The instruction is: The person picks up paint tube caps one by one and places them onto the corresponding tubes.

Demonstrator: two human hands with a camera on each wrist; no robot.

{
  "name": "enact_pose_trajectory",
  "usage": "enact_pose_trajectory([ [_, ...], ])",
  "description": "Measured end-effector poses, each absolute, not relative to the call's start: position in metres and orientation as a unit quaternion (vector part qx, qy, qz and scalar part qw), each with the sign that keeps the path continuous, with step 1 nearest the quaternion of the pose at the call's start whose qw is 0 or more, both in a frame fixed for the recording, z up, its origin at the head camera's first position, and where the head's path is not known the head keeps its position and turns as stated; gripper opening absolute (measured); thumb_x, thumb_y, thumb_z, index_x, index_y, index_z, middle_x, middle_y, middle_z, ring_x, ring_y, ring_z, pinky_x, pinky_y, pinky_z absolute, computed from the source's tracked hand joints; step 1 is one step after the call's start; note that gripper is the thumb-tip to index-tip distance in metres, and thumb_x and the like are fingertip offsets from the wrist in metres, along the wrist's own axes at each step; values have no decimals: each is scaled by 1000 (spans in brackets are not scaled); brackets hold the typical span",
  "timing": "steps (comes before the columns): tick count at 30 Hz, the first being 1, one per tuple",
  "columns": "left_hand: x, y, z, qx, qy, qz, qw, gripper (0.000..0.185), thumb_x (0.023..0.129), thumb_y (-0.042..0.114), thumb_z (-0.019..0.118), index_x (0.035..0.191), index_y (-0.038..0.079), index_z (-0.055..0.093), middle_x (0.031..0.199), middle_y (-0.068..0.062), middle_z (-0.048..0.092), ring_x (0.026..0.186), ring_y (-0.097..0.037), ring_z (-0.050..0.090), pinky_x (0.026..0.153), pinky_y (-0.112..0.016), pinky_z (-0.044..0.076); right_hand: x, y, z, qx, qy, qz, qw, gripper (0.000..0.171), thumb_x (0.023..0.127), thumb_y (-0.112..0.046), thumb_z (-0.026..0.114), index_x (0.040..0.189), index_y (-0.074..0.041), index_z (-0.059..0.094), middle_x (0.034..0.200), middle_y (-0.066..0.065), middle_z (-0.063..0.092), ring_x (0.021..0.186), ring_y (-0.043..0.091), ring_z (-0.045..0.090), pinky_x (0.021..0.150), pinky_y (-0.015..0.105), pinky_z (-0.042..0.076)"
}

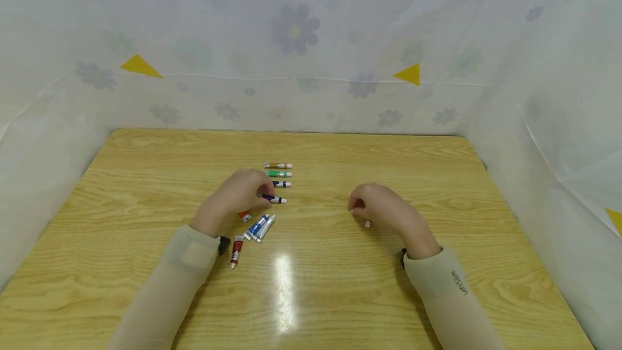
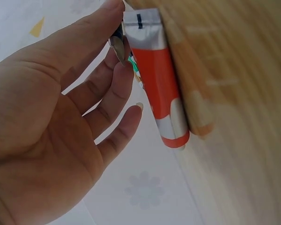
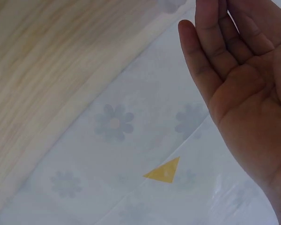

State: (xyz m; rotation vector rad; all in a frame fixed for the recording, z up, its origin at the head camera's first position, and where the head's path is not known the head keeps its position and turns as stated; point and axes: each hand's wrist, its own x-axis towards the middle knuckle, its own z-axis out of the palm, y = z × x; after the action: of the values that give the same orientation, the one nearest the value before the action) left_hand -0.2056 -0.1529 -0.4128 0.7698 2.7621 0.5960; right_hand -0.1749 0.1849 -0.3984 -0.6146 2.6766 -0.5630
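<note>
Small paint tubes lie in the middle of a wooden table [image 1: 437, 177]. My left hand [image 1: 259, 194] pinches the tail of a purple tube [image 1: 275, 199] between thumb and forefinger; the left wrist view shows my left hand [image 2: 117, 44] on that tube's crimped metal end. An orange tube [image 2: 159, 84] lies beside that hand, mostly hidden under it as the orange tube [image 1: 244, 216] in the head view. My right hand [image 1: 353, 207] rests on the table holding nothing, and in its wrist view the right hand [image 3: 210, 28] has straight fingers. A small white bit [image 1: 367, 224] lies just by it.
A brown tube [image 1: 278, 166], a green tube [image 1: 278, 174] and a dark blue tube [image 1: 282, 183] lie in a row beyond the purple one. Two blue tubes [image 1: 259, 227] and a red tube [image 1: 236, 251] lie nearer me. Flowered plastic sheeting [image 1: 311, 69] walls the table on three sides.
</note>
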Motion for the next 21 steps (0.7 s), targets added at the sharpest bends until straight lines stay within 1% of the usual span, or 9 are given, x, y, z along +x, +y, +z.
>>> enact_pose_trajectory([
  [8,-204,-150,-412,261,937,212,99,14,87,19,85,98,17,76,97,2,74,85,-13,65,81,-36,57,-174,184,-398,-216,939,-208,168,13,101,-14,67,108,-16,78,109,1,75,88,10,67,81,34,59],
  [15,-204,-150,-410,262,937,216,83,22,83,24,87,101,16,77,100,1,75,91,-17,68,85,-38,58,-174,185,-397,-226,934,-223,162,12,101,-14,67,105,-16,78,108,1,75,80,7,65,79,33,58],
  [21,-202,-150,-406,250,939,213,100,21,85,17,86,103,15,76,100,0,75,90,-17,67,84,-38,58,-174,185,-397,-224,933,-230,164,12,101,-15,67,105,-17,78,106,0,75,80,7,64,79,32,58],
])
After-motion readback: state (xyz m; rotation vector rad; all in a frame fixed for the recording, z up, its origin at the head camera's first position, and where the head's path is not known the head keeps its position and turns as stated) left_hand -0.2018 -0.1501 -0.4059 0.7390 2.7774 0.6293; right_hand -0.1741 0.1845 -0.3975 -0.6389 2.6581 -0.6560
